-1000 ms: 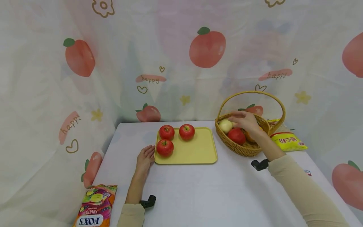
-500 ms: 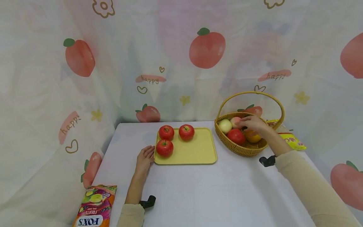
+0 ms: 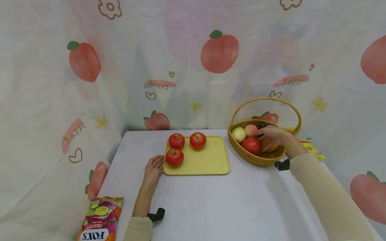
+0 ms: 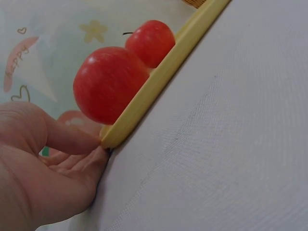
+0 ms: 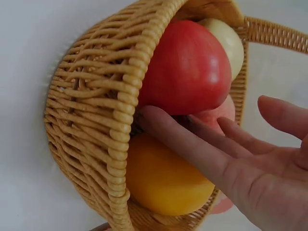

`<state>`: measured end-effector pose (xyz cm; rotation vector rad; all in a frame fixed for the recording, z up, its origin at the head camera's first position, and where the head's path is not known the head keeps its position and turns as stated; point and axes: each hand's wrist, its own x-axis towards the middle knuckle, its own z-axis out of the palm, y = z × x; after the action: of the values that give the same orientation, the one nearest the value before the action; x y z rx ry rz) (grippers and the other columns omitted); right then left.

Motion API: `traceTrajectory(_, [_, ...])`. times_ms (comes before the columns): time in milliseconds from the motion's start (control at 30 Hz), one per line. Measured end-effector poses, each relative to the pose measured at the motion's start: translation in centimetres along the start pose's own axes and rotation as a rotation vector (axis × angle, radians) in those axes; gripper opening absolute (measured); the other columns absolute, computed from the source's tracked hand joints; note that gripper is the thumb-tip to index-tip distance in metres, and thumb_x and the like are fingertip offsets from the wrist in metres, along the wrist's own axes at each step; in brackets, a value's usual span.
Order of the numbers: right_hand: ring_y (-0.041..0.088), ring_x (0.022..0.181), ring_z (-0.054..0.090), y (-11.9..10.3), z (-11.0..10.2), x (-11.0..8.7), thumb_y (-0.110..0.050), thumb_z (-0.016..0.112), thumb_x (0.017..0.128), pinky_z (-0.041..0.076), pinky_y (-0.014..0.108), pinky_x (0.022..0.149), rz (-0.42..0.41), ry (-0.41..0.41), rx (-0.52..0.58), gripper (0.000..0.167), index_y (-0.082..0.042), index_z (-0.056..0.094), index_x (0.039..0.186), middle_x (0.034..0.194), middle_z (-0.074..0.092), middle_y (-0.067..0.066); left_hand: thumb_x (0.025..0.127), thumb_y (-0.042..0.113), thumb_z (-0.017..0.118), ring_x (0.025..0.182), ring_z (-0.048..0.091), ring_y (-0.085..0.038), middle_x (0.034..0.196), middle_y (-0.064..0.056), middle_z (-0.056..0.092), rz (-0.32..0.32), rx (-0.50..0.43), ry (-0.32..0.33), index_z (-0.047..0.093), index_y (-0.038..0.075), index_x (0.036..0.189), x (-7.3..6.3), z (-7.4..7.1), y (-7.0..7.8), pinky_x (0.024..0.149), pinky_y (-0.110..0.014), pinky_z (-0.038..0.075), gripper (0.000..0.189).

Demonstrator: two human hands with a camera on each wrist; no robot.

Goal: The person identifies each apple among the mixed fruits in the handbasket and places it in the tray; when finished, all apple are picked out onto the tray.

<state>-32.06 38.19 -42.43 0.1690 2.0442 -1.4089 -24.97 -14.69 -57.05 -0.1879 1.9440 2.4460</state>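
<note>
My left hand (image 3: pixel 153 170) rests on the table at the left edge of a yellow tray (image 3: pixel 211 162). In the left wrist view its fingertips touch the tray's rim. Three red apples (image 3: pixel 174 157) sit at the tray's left and back. My right hand (image 3: pixel 273 134) reaches into a wicker basket (image 3: pixel 258 162). Its extended fingers lie between a large red fruit (image 5: pixel 187 70) and a yellow-orange fruit (image 5: pixel 166 175), gripping neither. A pale round fruit (image 3: pixel 239 135), a pinkish peach (image 3: pixel 251 130) and a dark green item (image 3: pixel 262 125) lie there too, the last partly hidden.
Behind the basket's right side lies a yellow packet (image 3: pixel 312 149), partly covered by the right arm. A colourful candy bag (image 3: pixel 101 219) is at the front left. The basket's tall handle (image 3: pixel 271 98) arches over its contents. Printed cloth (image 3: pixel 181 43) hangs behind the white table.
My right hand drew back from over the peach, then its fingers went down between the red and yellow-orange fruits. The peach and dark green item came into view. The left hand stayed still.
</note>
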Motion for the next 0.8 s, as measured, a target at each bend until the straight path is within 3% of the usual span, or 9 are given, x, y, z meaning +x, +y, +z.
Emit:
traceTrajectory(100, [0.070, 0.138, 0.030, 0.4, -0.5, 0.3, -0.018, 0.028, 0.113, 0.046, 0.069, 0.106, 0.015, -0.036, 0.055, 0.066, 0.010, -0.009, 0.160, 0.162, 0.003, 0.045, 0.081, -0.034, 0.042, 0.147, 0.042, -0.042, 0.155, -0.032, 0.044, -0.001, 0.006, -0.003, 0.035, -0.011, 0.152, 0.0, 0.0, 0.0, 0.121, -0.046, 0.036, 0.076])
traceTrajectory(167, [0.070, 0.140, 0.027, 0.5, -0.6, 0.4, -0.013, 0.026, 0.112, 0.044, 0.069, 0.108, 0.020, -0.047, 0.076, 0.063, 0.009, -0.008, 0.161, 0.162, 0.002, 0.045, 0.081, -0.034, 0.042, 0.148, 0.041, -0.042, 0.155, -0.032, 0.044, -0.001, 0.009, -0.006, 0.034, -0.011, 0.153, -0.1, 0.0, 0.1, 0.122, -0.046, 0.035, 0.076])
traceTrajectory(367, [0.059, 0.132, 0.047, 0.4, -0.2, 0.1, -0.010, 0.033, 0.110, 0.045, 0.065, 0.110, 0.060, -0.026, 0.065, 0.058, 0.009, 0.011, 0.161, 0.160, 0.017, 0.044, 0.081, -0.034, 0.042, 0.148, 0.041, -0.041, 0.156, -0.032, 0.043, -0.001, 0.000, -0.010, 0.034, -0.011, 0.153, -0.2, 0.1, 0.2, 0.123, -0.046, 0.034, 0.076])
traceTrajectory(500, [0.058, 0.134, 0.046, 0.2, 0.6, 0.2, -0.013, 0.037, 0.109, 0.046, 0.063, 0.111, 0.090, -0.029, 0.034, 0.056, 0.012, 0.019, 0.156, 0.158, 0.021, 0.042, 0.081, -0.034, 0.041, 0.148, 0.041, -0.042, 0.155, -0.032, 0.044, 0.004, 0.001, -0.002, 0.034, -0.012, 0.152, -0.1, 0.0, 0.2, 0.123, -0.046, 0.034, 0.075])
traceTrajectory(600, [0.056, 0.134, 0.046, 0.2, 0.9, 0.3, -0.011, 0.038, 0.108, 0.046, 0.063, 0.110, 0.081, -0.040, -0.003, 0.060, 0.015, 0.015, 0.157, 0.156, 0.024, 0.043, 0.081, -0.034, 0.041, 0.148, 0.041, -0.042, 0.155, -0.032, 0.044, 0.004, 0.000, 0.002, 0.034, -0.012, 0.152, 0.0, 0.0, 0.2, 0.123, -0.046, 0.034, 0.075])
traceTrajectory(667, [0.050, 0.128, 0.053, 0.1, 1.0, 0.3, -0.010, 0.038, 0.107, 0.047, 0.062, 0.110, 0.064, -0.037, -0.030, 0.060, 0.017, 0.015, 0.156, 0.149, 0.033, 0.042, 0.081, -0.034, 0.041, 0.148, 0.041, -0.043, 0.155, -0.033, 0.043, 0.006, -0.002, -0.001, 0.034, -0.012, 0.152, 0.0, 0.0, 0.1, 0.123, -0.047, 0.034, 0.075])
traceTrajectory(800, [0.039, 0.112, 0.064, 0.0, 1.0, 0.2, -0.011, 0.042, 0.108, 0.050, 0.059, 0.107, 0.051, -0.021, -0.068, 0.049, 0.016, 0.034, 0.148, 0.125, 0.051, 0.028, 0.081, -0.034, 0.042, 0.148, 0.041, -0.042, 0.155, -0.032, 0.044, 0.000, -0.005, -0.004, 0.034, -0.011, 0.152, 0.0, 0.1, 0.0, 0.123, -0.046, 0.035, 0.075])
